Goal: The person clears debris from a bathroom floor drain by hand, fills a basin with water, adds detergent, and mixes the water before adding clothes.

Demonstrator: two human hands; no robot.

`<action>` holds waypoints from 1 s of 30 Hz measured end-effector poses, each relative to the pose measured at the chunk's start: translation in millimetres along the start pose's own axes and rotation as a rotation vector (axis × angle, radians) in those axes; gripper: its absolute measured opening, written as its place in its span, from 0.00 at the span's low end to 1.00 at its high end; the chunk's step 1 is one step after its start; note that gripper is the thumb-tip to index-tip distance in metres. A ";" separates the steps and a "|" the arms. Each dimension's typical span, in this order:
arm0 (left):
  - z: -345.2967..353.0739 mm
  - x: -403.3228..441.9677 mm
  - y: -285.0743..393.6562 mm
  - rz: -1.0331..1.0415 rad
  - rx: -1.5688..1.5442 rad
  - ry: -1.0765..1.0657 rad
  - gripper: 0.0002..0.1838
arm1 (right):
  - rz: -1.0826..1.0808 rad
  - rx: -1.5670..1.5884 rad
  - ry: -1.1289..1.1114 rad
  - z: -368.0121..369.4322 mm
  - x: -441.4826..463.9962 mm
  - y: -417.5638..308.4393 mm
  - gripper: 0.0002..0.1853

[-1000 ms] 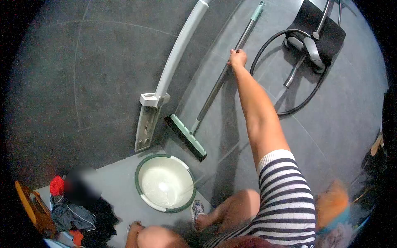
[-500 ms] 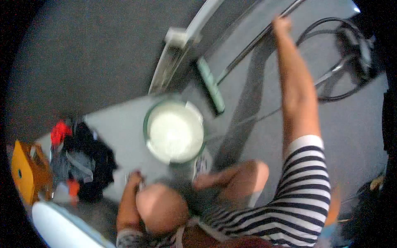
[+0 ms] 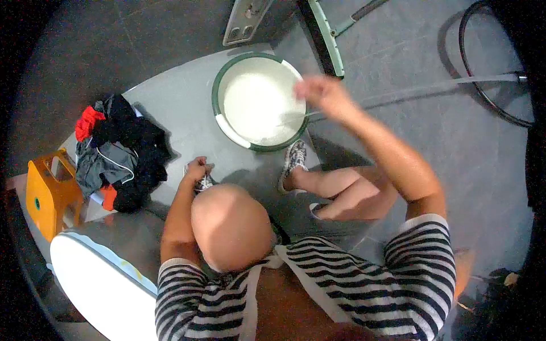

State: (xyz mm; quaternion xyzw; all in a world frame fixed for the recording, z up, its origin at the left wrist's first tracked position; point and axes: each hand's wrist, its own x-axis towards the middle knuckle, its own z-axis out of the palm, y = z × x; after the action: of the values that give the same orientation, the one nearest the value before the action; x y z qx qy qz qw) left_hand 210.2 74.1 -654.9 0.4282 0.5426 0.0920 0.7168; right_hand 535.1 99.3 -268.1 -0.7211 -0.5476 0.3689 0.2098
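Head view: your right hand (image 3: pixel 319 95) is off the squeegee (image 3: pixel 329 38), which it gripped by the pole (image 3: pixel 367 10) in the preceding frames, and is now over the right side of the basin (image 3: pixel 232 134). Its fingers appear partly curled; motion blur prevents telling how far, whether they hold anything, or whether they touch the rim. Your attention has accordingly shifted from squeegee to basin, leaving the squeegee head just beyond the basin, its pole running out of view at the top edge. The basin sits on the floor in front of your feet, pale contents inside, a water stream (image 3: pixel 483 79) reaching it from the right. Your left hand (image 3: pixel 197 170) remains low beside your left shoe (image 3: pixel 205 182), fingers loosely bent, nothing visible in its grasp; contact cannot be determined
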 end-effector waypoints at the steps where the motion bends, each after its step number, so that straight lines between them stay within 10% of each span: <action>1: 0.9 -1.3 -0.1 -0.005 0.006 0.005 0.20 | 0.154 0.009 -0.056 25.0 -5.4 51.0 0.12; 4: 0.7 -25.1 15.9 0.058 0.133 0.090 0.20 | 0.524 -0.095 -0.211 72.2 -7.9 188.3 0.15; 6: -2.4 -34.8 24.8 -0.010 -0.385 0.069 0.19 | 0.752 -0.077 -0.121 93.8 -9.1 232.2 0.17; 10: -19.0 -59.5 12.3 0.076 -0.542 0.333 0.12 | 0.768 0.741 0.294 140.4 -11.0 265.2 0.21; 16: -18.3 -88.2 -60.1 0.107 -0.699 0.317 0.09 | 0.890 0.935 0.582 216.5 -2.1 213.4 0.24; 27: 36.5 -143.8 -70.9 0.000 -0.451 0.336 0.11 | 0.883 1.266 0.338 230.2 -39.7 237.2 0.25; 30: 41.1 -153.4 -51.6 0.006 -0.358 0.357 0.12 | 1.002 1.373 -0.030 233.4 -43.0 237.1 0.25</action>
State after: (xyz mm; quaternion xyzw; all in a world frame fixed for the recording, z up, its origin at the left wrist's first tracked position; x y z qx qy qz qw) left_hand 167.7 -70.3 -582.7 0.2732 0.6343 0.2628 0.6737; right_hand 502.3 -39.1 -571.9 -0.5862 0.1790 0.6782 0.4054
